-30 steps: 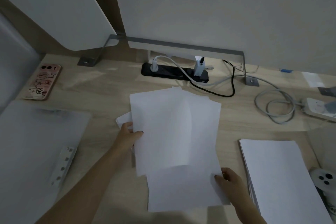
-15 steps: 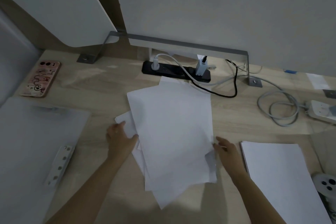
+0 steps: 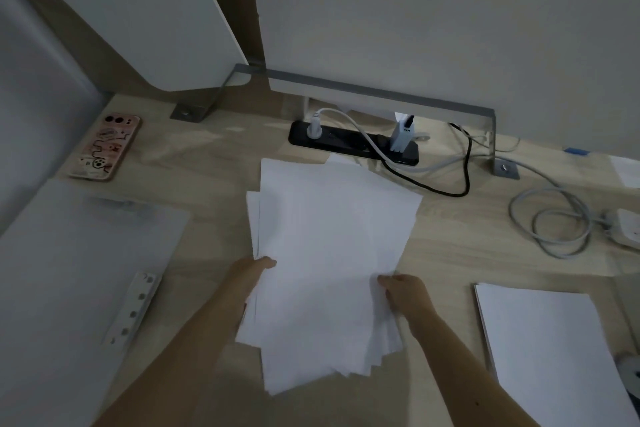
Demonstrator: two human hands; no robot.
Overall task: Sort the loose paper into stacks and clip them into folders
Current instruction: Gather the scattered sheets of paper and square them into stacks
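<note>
Power strip [image 3: 353,146] just behind loose paper [image 3: 329,253]; phone [image 3: 104,149] left, stack [image 3: 554,357] right.

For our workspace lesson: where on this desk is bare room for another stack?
Bare wood lies between phone and power strip, between folder and loose sheets, and between those sheets and the neat stack. The back right is crowded with cables.

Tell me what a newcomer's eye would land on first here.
The untidy pile of loose paper at the centre, held at its sides by the left hand and right hand. Next, the neat stack lying to the right and the open folder to the left. A decorated phone lies at far left.
</note>
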